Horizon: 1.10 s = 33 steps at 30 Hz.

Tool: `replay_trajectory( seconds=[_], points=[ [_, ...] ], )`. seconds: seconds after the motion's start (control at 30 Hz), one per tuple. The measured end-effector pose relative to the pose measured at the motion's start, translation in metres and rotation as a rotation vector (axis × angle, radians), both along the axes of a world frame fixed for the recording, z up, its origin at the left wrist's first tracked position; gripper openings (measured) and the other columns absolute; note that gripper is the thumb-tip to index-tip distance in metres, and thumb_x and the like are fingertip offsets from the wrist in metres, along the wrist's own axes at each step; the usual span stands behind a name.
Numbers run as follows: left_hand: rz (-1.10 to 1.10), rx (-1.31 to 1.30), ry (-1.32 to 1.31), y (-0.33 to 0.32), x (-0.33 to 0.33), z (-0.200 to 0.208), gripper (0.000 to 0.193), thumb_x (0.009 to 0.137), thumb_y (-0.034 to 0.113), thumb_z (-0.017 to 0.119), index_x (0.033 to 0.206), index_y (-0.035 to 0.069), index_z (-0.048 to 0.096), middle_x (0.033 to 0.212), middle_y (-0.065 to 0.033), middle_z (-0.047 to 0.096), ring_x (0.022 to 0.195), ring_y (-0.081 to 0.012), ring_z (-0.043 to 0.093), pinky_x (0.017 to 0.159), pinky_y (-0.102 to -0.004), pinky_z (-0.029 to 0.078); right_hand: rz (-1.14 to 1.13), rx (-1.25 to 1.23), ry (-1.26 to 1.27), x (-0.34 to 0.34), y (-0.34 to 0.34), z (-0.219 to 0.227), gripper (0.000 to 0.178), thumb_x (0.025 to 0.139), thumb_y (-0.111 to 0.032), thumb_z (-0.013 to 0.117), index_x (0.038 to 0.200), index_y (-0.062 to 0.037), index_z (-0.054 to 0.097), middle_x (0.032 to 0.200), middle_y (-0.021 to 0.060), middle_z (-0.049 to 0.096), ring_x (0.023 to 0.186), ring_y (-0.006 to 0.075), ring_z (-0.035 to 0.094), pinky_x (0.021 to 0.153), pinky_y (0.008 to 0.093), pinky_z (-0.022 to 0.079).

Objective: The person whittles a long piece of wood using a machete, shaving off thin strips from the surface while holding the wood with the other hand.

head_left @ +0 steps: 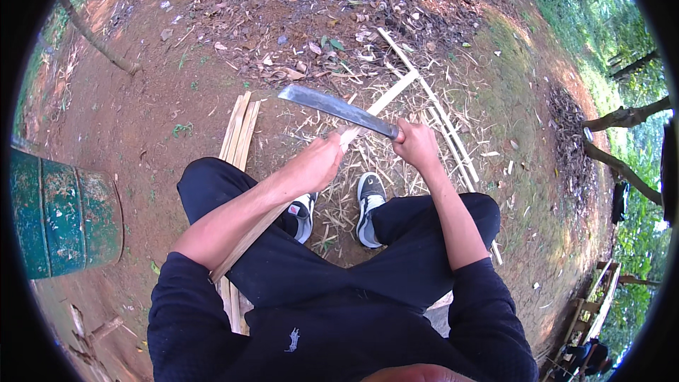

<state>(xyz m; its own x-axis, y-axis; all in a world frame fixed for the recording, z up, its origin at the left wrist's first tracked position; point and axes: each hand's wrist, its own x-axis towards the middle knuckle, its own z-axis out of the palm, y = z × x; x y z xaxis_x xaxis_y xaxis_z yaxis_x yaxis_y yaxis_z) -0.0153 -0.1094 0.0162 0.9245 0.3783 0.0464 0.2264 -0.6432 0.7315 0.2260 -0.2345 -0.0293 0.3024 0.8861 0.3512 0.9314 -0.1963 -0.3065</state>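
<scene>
My right hand (416,144) is closed round the handle of a machete (332,105), its broad grey blade pointing left and away from me. The blade lies across a long pale wooden strip (387,97). My left hand (324,160) grips this strip just on the near side of the blade. From there the strip slants back under my left forearm and over my left thigh, its far end reaching the ground ahead. Whether the edge bites into the wood I cannot tell.
Several pale strips (240,131) lie in a bundle by my left knee. More thin strips (445,124) lie ahead to the right, among shavings around my shoes (369,209). A green metal drum (67,212) stands at left. A person (588,355) is at the far lower right.
</scene>
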Motion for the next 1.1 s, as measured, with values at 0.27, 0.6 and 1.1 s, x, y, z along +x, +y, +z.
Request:
replay_trajectory(
  seconds=[0.27, 0.6, 1.1],
  points=[
    [0.013, -0.185, 0.223, -0.008, -0.002, 0.025, 0.023, 0.103, 0.019, 0.044, 0.104, -0.003, 0.049, 0.072, -0.0215, 0.058, 0.066, -0.0394, 0.060, 0.062, -0.0508, 0.044, -0.926, -0.205, 0.253, 0.117, -0.036, -0.006, 0.037, 0.096, -0.033, 0.053, 0.104, -0.0017, 0.072, 0.094, 0.0292, 0.070, 0.092, 0.0450, 0.068, 0.083, 0.0517, 0.054],
    [0.033, -0.573, 0.220, 0.015, 0.021, 0.024, 0.029, 0.106, 0.026, 0.038, 0.097, 0.002, 0.053, 0.065, -0.0002, 0.049, 0.038, -0.0091, 0.042, 0.038, -0.0299, 0.037, -0.268, 0.165, 0.382, 0.017, -0.019, 0.029, 0.009, 0.080, -0.008, 0.063, 0.074, -0.0011, 0.061, 0.056, 0.0112, 0.058, 0.049, 0.0191, 0.057, 0.053, 0.0373, 0.045],
    [0.037, -0.142, 0.109, -0.003, 0.007, 0.010, 0.021, 0.103, 0.017, 0.044, 0.093, -0.001, 0.049, 0.074, -0.0230, 0.056, 0.064, -0.0396, 0.057, 0.060, -0.0498, 0.042, -0.232, -0.118, -0.038, 0.042, -0.008, -0.008, 0.020, 0.090, -0.020, 0.056, 0.085, -0.0024, 0.064, 0.064, 0.0210, 0.064, 0.059, 0.0397, 0.066, 0.061, 0.0494, 0.056]
  ],
)
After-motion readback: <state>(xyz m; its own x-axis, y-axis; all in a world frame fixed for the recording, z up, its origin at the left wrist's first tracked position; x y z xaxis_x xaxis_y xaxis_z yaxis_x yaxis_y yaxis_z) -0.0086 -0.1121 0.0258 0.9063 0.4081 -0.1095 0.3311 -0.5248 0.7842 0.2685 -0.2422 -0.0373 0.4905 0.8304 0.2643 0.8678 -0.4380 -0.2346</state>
